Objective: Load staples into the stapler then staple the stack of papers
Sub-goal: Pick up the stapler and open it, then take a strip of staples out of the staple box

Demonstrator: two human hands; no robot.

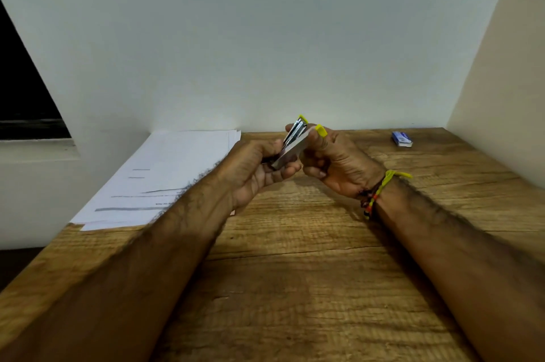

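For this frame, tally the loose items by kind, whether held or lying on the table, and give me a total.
Stapler, held above the table by both the left hand and right hand: 1
Paper stack, far left: 1
Small blue box, far right: 1
Total: 3

The stapler (290, 145), silver metal with yellow-green plastic tips, is held above the surface, tilted with its far end raised; its chrome channel shows along the top. The stack of papers (160, 177), white sheets with printed lines and slightly fanned, lies flat at the left edge of the surface. The small blue staple box (401, 139) lies at the far right.
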